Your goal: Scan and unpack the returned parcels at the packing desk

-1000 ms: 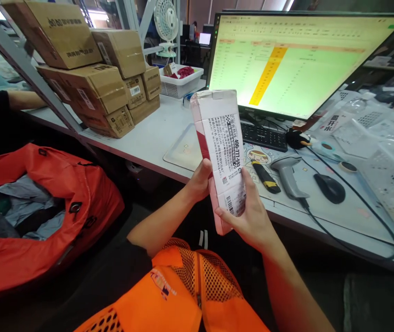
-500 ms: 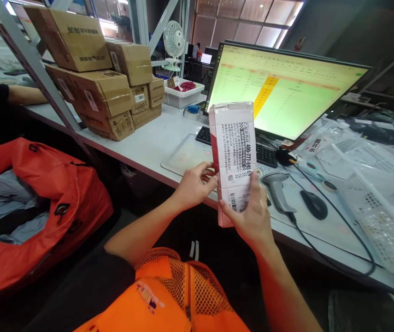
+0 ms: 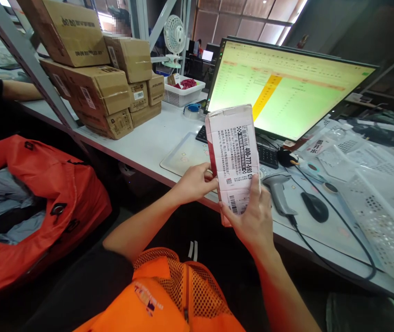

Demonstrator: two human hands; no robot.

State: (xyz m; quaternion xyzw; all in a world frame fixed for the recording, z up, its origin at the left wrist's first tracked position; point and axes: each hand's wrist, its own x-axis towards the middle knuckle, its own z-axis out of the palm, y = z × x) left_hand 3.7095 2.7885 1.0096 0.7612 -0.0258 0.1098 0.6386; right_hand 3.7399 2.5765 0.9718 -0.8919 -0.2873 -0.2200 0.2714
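Note:
A slim white cardboard box (image 3: 234,147) with a red side stands nearly upright in front of me, its printed face with barcode and black text turned toward me. My right hand (image 3: 254,216) grips its lower right part, thumb across the front and fingers along the right edge. At the box's left edge is my left hand (image 3: 197,183), closed, with thumb and fingertips against the side; some of its fingertips are hidden. Just right of the box, a grey barcode scanner (image 3: 279,193) lies on the desk.
Brown cartons (image 3: 89,87) are stacked at the desk's left. Behind the box stand a monitor (image 3: 286,87) and a keyboard (image 3: 267,156). A mouse (image 3: 314,206) and a white basket (image 3: 373,216) lie to the right. An open red bag (image 3: 79,203) sits at lower left; another person's arm (image 3: 22,90) reaches in.
The box has tilted slightly, its top leaning left, while both hands keep their places on it. The view has shifted a little.

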